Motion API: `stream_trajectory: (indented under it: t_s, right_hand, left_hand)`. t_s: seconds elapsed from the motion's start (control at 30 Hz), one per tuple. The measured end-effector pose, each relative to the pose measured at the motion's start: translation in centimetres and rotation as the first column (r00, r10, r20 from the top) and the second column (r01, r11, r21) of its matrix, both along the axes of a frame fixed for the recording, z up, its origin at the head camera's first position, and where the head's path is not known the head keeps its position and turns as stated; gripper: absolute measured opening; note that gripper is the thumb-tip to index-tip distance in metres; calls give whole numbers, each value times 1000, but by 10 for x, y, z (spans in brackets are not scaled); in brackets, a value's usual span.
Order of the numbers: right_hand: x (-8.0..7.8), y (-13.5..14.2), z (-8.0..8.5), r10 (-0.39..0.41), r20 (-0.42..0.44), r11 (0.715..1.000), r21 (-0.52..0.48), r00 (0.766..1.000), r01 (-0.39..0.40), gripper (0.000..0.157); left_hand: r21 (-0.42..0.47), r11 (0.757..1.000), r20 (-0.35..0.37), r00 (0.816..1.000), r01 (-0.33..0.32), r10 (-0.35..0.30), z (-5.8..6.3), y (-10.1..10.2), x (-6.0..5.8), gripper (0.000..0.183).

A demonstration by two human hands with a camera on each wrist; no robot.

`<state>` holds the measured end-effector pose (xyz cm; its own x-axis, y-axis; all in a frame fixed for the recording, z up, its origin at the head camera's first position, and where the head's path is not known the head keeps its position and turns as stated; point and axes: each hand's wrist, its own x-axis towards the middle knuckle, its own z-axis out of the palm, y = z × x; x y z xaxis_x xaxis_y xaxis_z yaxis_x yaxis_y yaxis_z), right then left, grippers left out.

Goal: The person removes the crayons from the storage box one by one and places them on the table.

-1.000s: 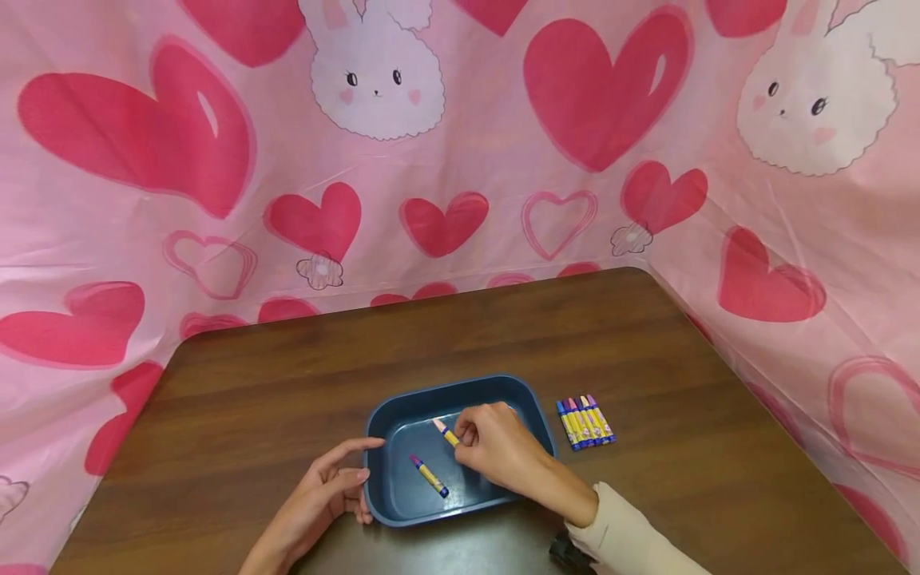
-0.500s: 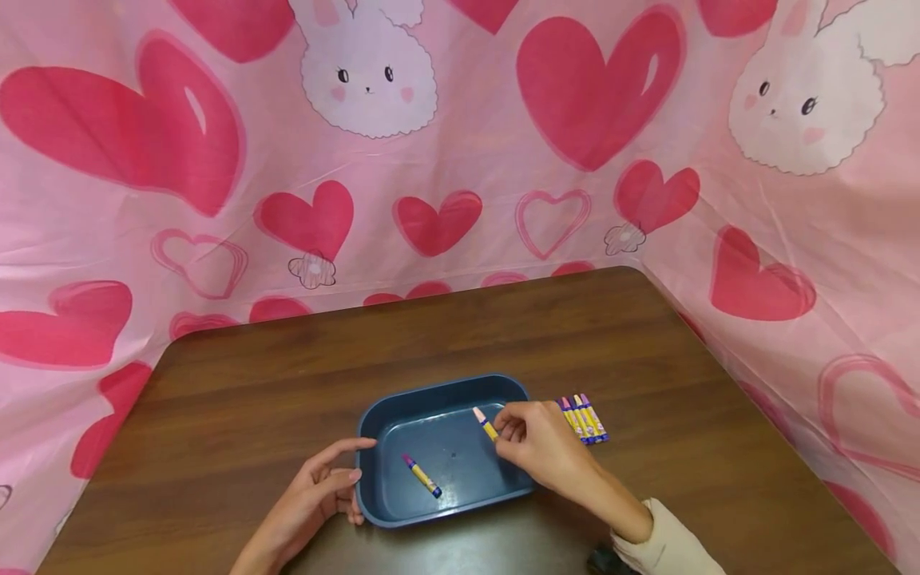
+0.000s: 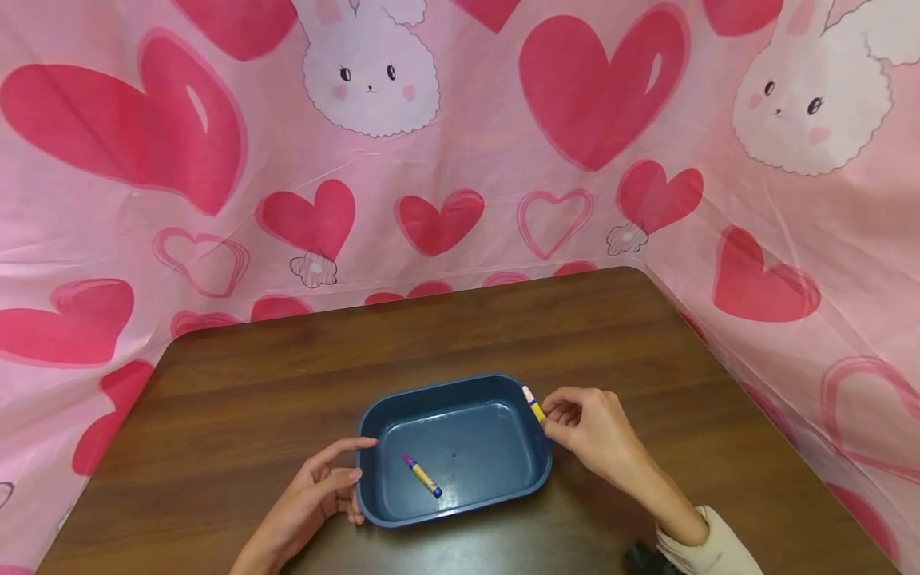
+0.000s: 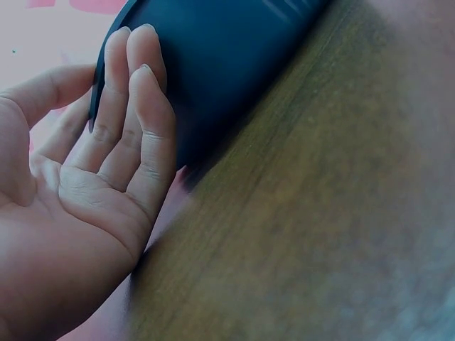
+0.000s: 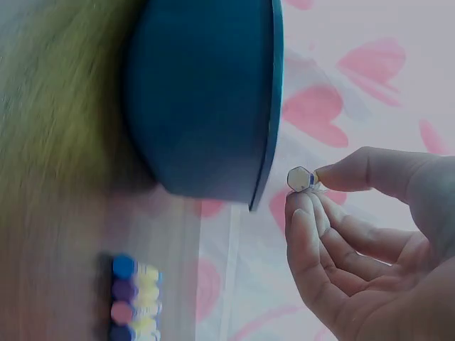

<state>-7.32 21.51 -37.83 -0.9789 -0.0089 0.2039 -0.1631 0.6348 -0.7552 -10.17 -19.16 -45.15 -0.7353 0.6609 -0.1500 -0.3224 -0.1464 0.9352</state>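
Note:
My right hand (image 3: pixel 596 431) pinches a pale-tipped crayon (image 3: pixel 533 403) with a yellow wrapper between thumb and fingertips, raised at the right rim of a dark blue tray (image 3: pixel 460 390). In the right wrist view the crayon (image 5: pixel 298 179) shows end-on, beside the tray wall (image 5: pixel 206 99). My left hand (image 3: pixel 312 495) rests at the tray's left end, index fingertip over the rim and thumb outside. The left wrist view shows the left hand's (image 4: pixel 106 185) fingers fairly straight along the outer wall. A purple-tipped crayon (image 3: pixel 422 476) lies inside the tray.
A row of several crayons (image 5: pixel 135 298) lies on the table in the right wrist view; my right hand hides it in the head view. The brown wooden table (image 3: pixel 402 343) ends at a pink heart-and-bunny cloth (image 3: pixel 446 160) behind and at the sides.
My right hand has carried the pale-tipped crayon rightward from over the tray to its right rim, now covering the crayon row. The left hand and the purple-tipped crayon stay put.

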Motion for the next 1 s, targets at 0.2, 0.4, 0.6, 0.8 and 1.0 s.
stream_trajectory:
  t_s: [0.2, 0.4, 0.6, 0.8, 1.0]
  right_hand:
    - [-2, 20, -4, -71, -32, 997, 30, 997, 72, 15]
    - [-5, 45, -8, -153, -14, 985, 74, 988, 154, 9]
    - [-9, 74, -16, -165, 34, 981, 111, 986, 160, 7]
    - [-14, 93, -28, -117, 191, 993, 53, 975, 109, 12]
    - [-16, 100, -40, -63, 305, 997, 58, 950, 48, 13]
  left_hand:
    - [28, 1000, -11, 1000, 1, -1, -2, 0, -1, 43]
    - [20, 1000, 0, 1000, 1, -1, 0, -1, 0, 42]
    - [5, 1000, 2, 1000, -7, 7, 3, -1, 1, 41]
    - [59, 998, -41, 999, -19, 22, 0, 1, -1, 41]
    - [87, 996, -54, 998, -11, 15, -4, 2, 0, 41]
